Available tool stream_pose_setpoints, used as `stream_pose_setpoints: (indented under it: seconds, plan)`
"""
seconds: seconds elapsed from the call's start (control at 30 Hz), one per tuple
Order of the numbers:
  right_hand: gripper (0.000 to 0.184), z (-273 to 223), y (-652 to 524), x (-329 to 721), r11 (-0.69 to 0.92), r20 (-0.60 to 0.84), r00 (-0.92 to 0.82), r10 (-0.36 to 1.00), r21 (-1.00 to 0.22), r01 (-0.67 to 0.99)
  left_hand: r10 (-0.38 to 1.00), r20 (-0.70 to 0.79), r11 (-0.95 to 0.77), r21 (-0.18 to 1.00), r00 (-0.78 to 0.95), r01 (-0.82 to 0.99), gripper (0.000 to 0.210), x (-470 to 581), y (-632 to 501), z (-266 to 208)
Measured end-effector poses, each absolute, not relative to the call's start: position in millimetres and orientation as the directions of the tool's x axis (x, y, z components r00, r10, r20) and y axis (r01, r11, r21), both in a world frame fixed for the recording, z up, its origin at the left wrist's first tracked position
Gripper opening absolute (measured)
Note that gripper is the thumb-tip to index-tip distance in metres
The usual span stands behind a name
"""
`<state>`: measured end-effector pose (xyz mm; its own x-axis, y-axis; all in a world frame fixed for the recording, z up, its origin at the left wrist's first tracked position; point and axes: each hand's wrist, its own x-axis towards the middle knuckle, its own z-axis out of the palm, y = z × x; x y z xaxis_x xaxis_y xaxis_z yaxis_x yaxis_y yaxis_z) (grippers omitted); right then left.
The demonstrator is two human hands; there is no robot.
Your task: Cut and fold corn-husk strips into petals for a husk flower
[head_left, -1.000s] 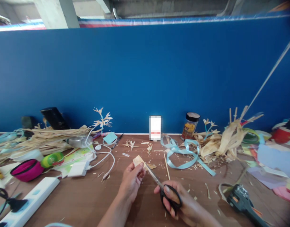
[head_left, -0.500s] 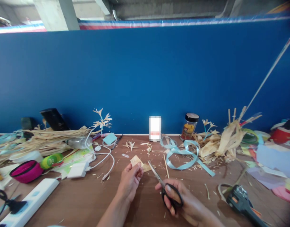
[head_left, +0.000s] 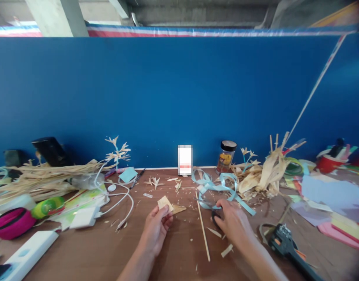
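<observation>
My left hand [head_left: 156, 227] is closed, pinching a small pale piece of dried husk [head_left: 164, 202] between thumb and fingers. A second, pointed husk piece [head_left: 178, 209] shows just to the right of those fingers; whether it is held too I cannot tell. Low over the table, my right hand [head_left: 234, 221] grips the black-handled scissors [head_left: 216, 219], its fingers partly hiding them. Their blades point left, over the light blue ribbon [head_left: 234, 186]. Between the two hands lies a thin wooden stick [head_left: 203, 231].
Husk scraps litter the brown table [head_left: 173, 261]. A glue gun [head_left: 287, 244] lies at right, near coloured paper [head_left: 328, 195]. Behind stand a black-lidded jar [head_left: 226, 157] and a husk bundle [head_left: 269, 171]. A white cable [head_left: 129, 199] and power strip [head_left: 30, 253] are at left.
My right hand has moved forward with the scissors, down toward the ribbon, and turned palm-down. The stick and scraps beneath it now show. My left hand keeps the husk piece. The view has shifted right.
</observation>
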<state>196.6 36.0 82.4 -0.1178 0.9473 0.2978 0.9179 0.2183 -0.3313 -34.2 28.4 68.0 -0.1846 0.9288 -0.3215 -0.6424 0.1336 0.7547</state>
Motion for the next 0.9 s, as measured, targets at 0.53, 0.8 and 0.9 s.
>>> stream_pose_setpoints:
  seconds: [0.53,0.8,0.9]
  plan:
    - [0.010,73,42,202,0.151,0.166,-0.099,0.981,-0.336,0.930,0.989,-0.133,0.147,0.907,0.064,-0.395,0.045,-22,14,85]
    - [0.014,82,38,192,0.207,0.160,-0.142,0.977,-0.535,0.819,0.991,-0.122,0.087,0.890,-0.050,-0.447,0.046,-18,17,80]
    - [0.013,84,26,169,0.237,0.203,-0.127,0.971,-0.731,0.640,0.989,-0.138,0.097,0.887,-0.059,-0.452,0.046,-15,15,79]
